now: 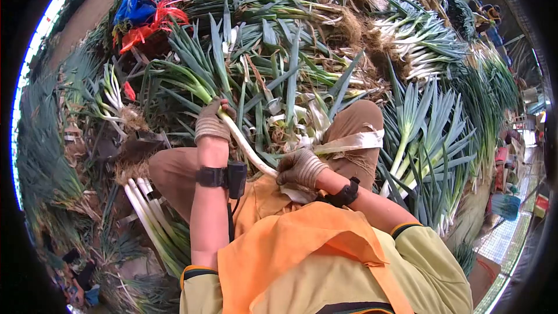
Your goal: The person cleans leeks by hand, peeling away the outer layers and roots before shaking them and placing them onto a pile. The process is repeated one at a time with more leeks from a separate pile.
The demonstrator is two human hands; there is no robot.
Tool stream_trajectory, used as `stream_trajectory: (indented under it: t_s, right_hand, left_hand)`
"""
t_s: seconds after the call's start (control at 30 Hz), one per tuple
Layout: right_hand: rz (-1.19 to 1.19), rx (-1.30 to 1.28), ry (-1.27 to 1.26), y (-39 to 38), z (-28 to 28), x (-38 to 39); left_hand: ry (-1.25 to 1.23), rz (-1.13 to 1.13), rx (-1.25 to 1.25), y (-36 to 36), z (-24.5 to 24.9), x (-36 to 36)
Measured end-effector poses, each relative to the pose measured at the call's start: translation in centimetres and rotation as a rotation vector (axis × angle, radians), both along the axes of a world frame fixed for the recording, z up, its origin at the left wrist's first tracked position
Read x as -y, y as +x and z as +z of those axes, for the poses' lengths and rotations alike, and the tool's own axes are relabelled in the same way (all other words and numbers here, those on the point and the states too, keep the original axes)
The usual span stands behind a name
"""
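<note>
A long leek (249, 150) lies slantwise across my lap, its green leaves fanning out to the upper left. My left hand (214, 121), in a dirty work glove, is closed around it where the white shaft turns green. At the lower white end, my gloved right hand (299, 168) has its fingers pinched on the leek; the very tip is hidden by them. A pale strip of peeled leaf (350, 142) lies over my right knee. Loose green leaves and peelings (285, 119) are heaped just in front of my hands.
Leeks with white shafts (401, 157) lie to my right. Another bunch (152, 215) is by my left thigh. Rooted leeks (424, 43) are piled at the far right. Blue and red plastic bags (139, 9) sit at the upper left. A blue basket (505, 206) stands at the right.
</note>
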State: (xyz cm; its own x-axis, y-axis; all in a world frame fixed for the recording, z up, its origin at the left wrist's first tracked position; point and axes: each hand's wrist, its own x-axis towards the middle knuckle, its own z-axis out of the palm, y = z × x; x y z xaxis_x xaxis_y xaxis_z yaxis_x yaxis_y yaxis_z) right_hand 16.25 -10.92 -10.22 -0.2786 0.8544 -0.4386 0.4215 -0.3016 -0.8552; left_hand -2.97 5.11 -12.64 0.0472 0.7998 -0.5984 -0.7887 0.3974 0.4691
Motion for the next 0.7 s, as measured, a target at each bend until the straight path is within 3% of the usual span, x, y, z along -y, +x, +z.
stream_trajectory:
  t_s: [0.1,0.17,0.2,0.27,0.33,0.43,0.47,0.53,0.57,0.6,0.63,0.7]
  right_hand:
    - [0.081,0.050,0.026,-0.4,1.4,0.1]
    - [0.268,0.365,0.234,-1.1,2.7,0.4]
    - [0.266,0.363,0.234,-1.1,2.7,0.5]
    - [0.445,0.451,0.537,-1.1,2.8,0.7]
    - [0.467,0.496,0.610,-1.5,3.0,0.5]
    - [0.090,0.117,0.030,-1.4,3.7,-0.4]
    - [0.091,0.120,0.028,-1.6,4.0,-0.7]
    - [0.302,0.490,0.238,-3.2,4.8,-1.5]
    - [0.362,0.676,0.504,-4.2,2.9,-0.7]
    - [0.364,0.667,0.746,-4.1,2.0,0.0]
    - [0.394,0.608,0.763,-4.0,1.8,0.4]
    - [0.428,0.552,0.782,-3.4,1.9,0.5]
  left_hand:
    - [0.025,0.023,-0.027,0.1,0.3,0.5]
    - [0.016,0.025,-0.018,0.0,0.1,0.6]
    - [0.010,0.026,-0.004,-0.1,0.0,0.6]
    - [0.009,0.015,0.002,-0.1,-0.3,0.5]
    - [0.009,0.008,0.010,-0.2,-0.4,0.3]
    - [0.017,0.053,0.030,0.2,0.6,0.2]
    - [0.023,0.062,-0.058,0.5,1.1,0.0]
    - [0.028,0.072,-0.151,0.9,1.5,-0.1]
    - [0.042,0.019,-0.244,0.9,1.4,-0.3]
    - [0.057,-0.036,-0.337,1.1,1.5,-0.4]
    - [0.090,0.066,-0.249,2.1,3.5,1.0]
    - [0.048,0.051,-0.188,1.5,3.2,0.5]
